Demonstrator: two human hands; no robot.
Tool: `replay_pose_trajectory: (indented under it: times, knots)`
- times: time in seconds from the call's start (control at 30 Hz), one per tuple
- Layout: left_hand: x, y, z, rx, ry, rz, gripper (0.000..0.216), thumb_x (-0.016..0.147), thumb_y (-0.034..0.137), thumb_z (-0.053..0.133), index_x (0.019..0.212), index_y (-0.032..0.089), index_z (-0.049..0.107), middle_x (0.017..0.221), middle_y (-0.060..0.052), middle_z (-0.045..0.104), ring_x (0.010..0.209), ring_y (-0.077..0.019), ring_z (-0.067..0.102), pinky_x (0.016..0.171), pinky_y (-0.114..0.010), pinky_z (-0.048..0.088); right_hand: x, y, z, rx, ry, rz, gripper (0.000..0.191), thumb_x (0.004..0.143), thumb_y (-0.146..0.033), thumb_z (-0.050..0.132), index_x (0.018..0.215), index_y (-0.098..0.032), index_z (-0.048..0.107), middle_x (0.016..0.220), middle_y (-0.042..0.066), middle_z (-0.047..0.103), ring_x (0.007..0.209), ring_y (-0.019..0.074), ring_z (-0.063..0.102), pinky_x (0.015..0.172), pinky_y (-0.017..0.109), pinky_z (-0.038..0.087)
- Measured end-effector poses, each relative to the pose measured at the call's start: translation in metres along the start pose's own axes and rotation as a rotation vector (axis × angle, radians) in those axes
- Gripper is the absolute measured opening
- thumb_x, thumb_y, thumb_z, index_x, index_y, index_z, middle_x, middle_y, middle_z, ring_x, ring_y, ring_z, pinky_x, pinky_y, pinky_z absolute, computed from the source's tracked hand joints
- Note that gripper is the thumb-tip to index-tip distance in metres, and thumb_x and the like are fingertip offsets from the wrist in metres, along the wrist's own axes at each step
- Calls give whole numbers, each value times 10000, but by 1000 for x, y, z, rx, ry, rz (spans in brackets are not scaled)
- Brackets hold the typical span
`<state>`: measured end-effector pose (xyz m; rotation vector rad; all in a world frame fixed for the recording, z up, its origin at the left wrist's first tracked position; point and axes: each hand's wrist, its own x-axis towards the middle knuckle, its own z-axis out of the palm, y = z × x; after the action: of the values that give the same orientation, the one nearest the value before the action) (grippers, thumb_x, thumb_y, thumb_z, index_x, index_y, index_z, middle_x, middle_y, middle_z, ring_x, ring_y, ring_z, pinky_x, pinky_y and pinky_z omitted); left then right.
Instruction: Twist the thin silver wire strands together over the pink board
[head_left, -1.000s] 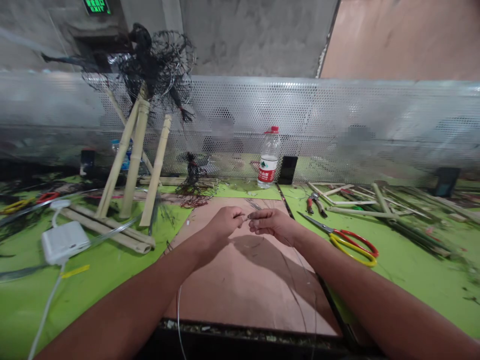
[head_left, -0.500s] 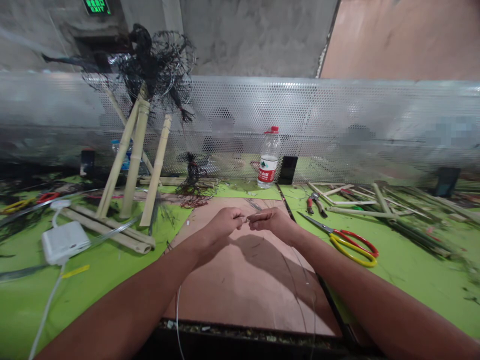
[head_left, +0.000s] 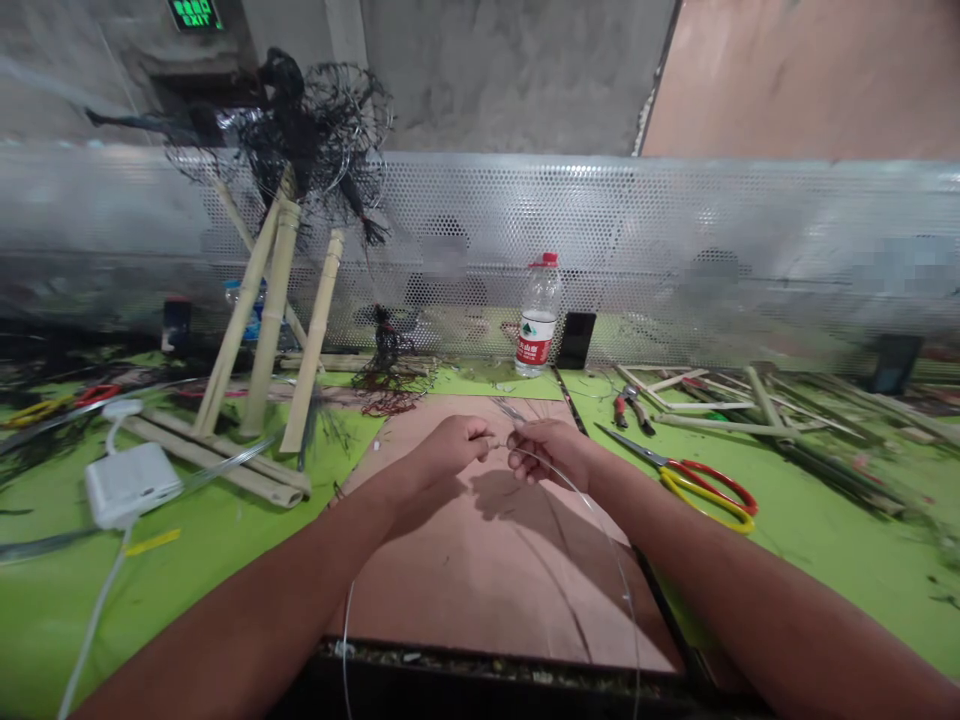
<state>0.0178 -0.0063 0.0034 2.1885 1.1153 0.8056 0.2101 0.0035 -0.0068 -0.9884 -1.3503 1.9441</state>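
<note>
My left hand (head_left: 448,447) and right hand (head_left: 553,451) both pinch one thin wire (head_left: 616,553) over the brown board (head_left: 465,580) on the tabletop (head_left: 225,545); one pair of scissors (head_left: 701,488) lies right, one bottle (head_left: 538,316) stands behind

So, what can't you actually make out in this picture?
Head view:
Wire: its ends run off the bottom edge; the pinch is hidden inside the left hand and right hand.
Exit sign: cut by the top edge.
Bottle label: too small to read.
Panel: patches blurred.
</note>
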Motion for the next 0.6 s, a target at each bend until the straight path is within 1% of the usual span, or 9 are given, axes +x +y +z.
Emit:
replay_pose_trajectory:
  times: [0.07,0.17,0.27,0.37,0.5,0.6]
  knots:
    - [-1,2,1,-11,-17,19,209,735,289,451,583,152,496,554,26,457,555,-99,416,522,-201,304,1,1,2,-34,-27,85,252,849,-348,424,775,-134,534,579,35,630,470,139,594,409,227,447]
    - [-1,3,3,-30,-43,47,191,731,277,449,611,148,523,575,21,481,566,-99,420,528,-198,309,1,3,6,-50,-69,133,258,859,-323,397,755,-132,535,539,21,611,427,121,570,378,207,430]
    - [-1,2,4,-27,-62,53,167,720,249,448,660,144,563,607,12,521,568,-99,428,526,-198,311,0,5,6,-51,-106,115,254,855,-315,398,743,-133,536,521,13,596,416,110,558,368,192,419]
    - [-1,1,4,-4,-65,27,178,721,251,449,675,136,577,614,5,530,564,-98,427,518,-196,305,0,7,3,-67,-133,78,222,832,-322,457,750,-133,538,526,7,591,422,103,556,376,184,418]
    - [0,-1,5,0,-74,14,202,729,280,449,658,135,571,586,12,499,548,-95,406,500,-195,288,-1,6,2,-101,-150,44,240,802,-362,520,729,-134,534,522,-5,578,417,97,550,376,183,413]
    - [0,-4,5,-12,-76,5,168,701,261,459,643,141,560,556,27,462,525,-90,379,480,-196,268,-2,3,6,-185,-127,20,279,755,-403,579,690,-135,530,518,-10,569,411,94,540,381,192,421]
